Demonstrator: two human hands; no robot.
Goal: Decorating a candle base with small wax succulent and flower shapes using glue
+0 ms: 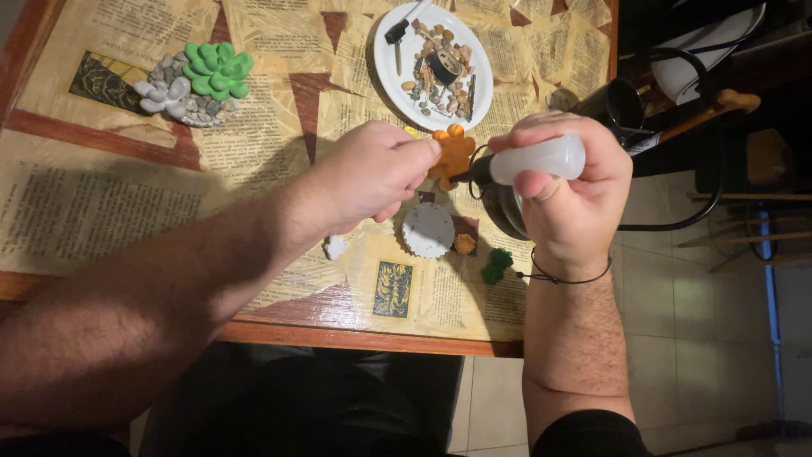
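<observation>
Above the paper-covered table (101,211), the left hand (368,173) pinches an orange lobed flower (454,152) while the right hand (571,190) grips a smooth translucent bottle (541,159).

Hands meeting over a paper-covered table

The left hand (372,173) holds a flower-shaped piece (453,152) just left of the bottle (533,161) gripped by the right hand (575,190). A plate (389,72) of pebbles lies beyond them, a succulent model (199,80) far left, a toothed disc (427,230) nearer, below the hands.
</observation>
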